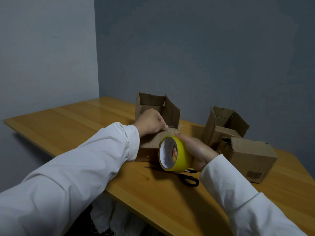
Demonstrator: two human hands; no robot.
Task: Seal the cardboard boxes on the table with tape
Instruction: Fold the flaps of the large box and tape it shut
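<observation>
While gripped in right hand (196, 150), yellow tape roll (174, 153) just before open cardboard box (153, 120); tape end (167, 128) pinched by left hand (150, 122) just beyond roll, against box flap.

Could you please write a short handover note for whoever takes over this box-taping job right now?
Left hand pinches the free tape end against the nearest box. Right hand grips the yellow tape roll just in front of it.
Nearest box and second box: flaps up, unsealed. A third box lies on its side at the right; its seal cannot be judged.
Scissors lie on the table below the roll.
Left: close flaps, tape, cut, repeat.
</observation>
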